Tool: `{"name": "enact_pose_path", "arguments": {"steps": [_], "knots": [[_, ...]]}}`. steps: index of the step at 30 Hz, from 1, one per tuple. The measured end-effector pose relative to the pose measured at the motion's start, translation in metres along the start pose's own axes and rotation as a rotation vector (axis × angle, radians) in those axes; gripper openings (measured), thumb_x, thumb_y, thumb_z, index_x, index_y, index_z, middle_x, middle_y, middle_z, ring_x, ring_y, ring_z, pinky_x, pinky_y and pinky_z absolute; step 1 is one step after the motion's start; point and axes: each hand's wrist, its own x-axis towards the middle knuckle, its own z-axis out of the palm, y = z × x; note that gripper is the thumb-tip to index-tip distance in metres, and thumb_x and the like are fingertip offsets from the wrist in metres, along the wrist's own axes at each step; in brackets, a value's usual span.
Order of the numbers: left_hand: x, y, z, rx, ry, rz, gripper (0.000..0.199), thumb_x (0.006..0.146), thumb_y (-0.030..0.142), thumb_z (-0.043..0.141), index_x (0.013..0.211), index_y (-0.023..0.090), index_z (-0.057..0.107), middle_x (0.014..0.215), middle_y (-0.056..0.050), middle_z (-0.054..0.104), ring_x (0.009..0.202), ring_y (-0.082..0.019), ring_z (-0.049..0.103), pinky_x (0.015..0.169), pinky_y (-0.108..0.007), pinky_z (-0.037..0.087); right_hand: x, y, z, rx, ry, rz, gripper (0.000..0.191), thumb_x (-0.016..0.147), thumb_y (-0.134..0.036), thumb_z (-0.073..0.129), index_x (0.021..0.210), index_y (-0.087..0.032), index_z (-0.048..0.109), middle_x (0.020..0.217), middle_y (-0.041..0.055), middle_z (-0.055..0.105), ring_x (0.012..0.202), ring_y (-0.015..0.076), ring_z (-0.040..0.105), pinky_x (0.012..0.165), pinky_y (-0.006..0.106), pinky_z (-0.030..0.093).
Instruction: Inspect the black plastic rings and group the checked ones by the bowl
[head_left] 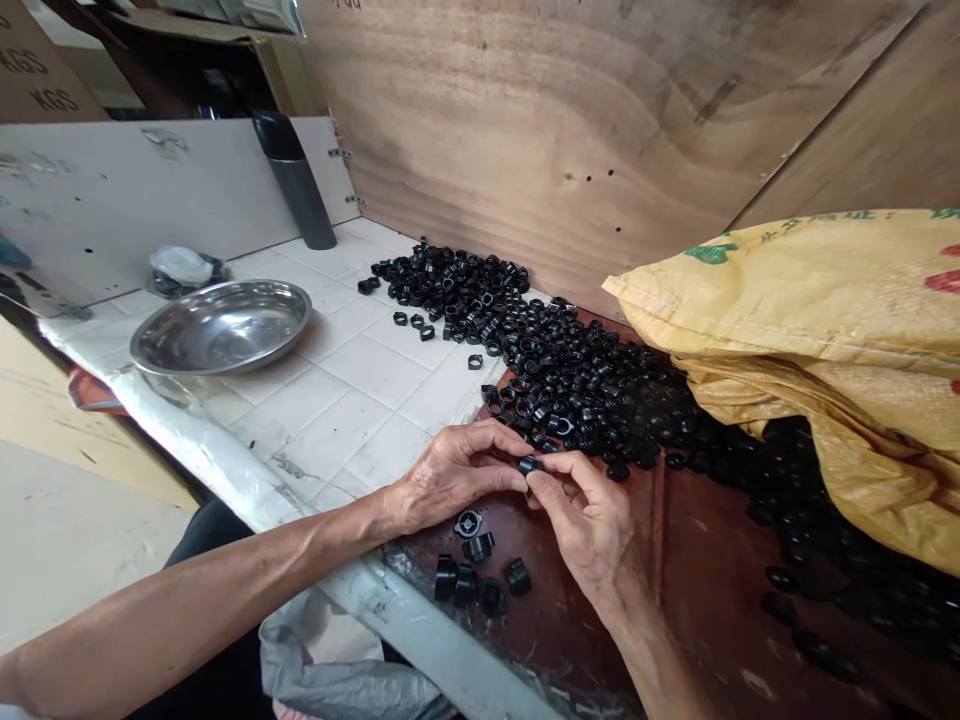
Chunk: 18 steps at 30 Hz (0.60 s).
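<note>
In the head view, I have the left hand and right hand brought together, pinching a small black plastic ring between their fingers above the brown board near its front edge. It looks light, stiff and a bit slippery, so I'd hold it by the outer rim. A few loose rings lie just below the hands, and a large heap runs toward the board's far corner, reaching under a yellow woven sack.

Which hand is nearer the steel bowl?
Left. The left hand is nearer, below and right of the stainless steel bowl in this view. The right hand is farther right, beyond it. Both pinch a black plastic ring.
</note>
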Motion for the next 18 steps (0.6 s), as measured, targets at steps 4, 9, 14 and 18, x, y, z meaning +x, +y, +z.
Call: {"name": "enact_pose_path", "arguments": {"steps": [4,9,14,18], "knots": [[0.000,0.009,0.002,-0.139,0.007,-0.200,0.032,0.073,0.024,0.089,0.100,0.014,0.074,0.099,-0.006,0.077,0.091,-0.020,0.074,0.089,-0.035,0.060,0.002,-0.002,-0.001,-0.019,0.051,-0.137,0.007,0.092,-0.024,0.068,0.097,-0.025,0.074,0.099,0.0027,0.073,0.093,0.0195,0.070,0.081,0.028,0.057],[0.002,0.017,0.000,-0.189,-0.021,-0.292,0.032,0.074,0.023,0.087,0.102,0.014,0.076,0.097,-0.008,0.080,0.089,-0.020,0.075,0.090,-0.035,0.058,0.003,-0.006,-0.002,0.045,0.033,-0.158,0.009,0.091,-0.021,0.070,0.097,-0.025,0.074,0.104,0.0049,0.071,0.098,0.0211,0.070,0.085,0.032,0.059],[0.003,0.014,-0.001,-0.214,-0.015,-0.281,0.031,0.076,0.028,0.086,0.102,0.014,0.077,0.102,-0.009,0.079,0.092,-0.021,0.075,0.094,-0.036,0.057,0.003,-0.011,-0.004,0.021,0.051,-0.140,0.008,0.093,-0.023,0.068,0.096,-0.026,0.075,0.104,0.0047,0.073,0.101,0.0212,0.071,0.088,0.032,0.059],[0.003,0.015,0.000,-0.192,0.006,-0.289,0.032,0.075,0.030,0.087,0.101,0.014,0.076,0.099,-0.009,0.079,0.092,-0.022,0.075,0.095,-0.039,0.058,0.002,-0.010,-0.001,0.030,0.089,-0.108,0.009,0.091,-0.026,0.070,0.100,-0.024,0.072,0.105,0.0055,0.073,0.100,0.0215,0.072,0.088,0.032,0.061]]}}
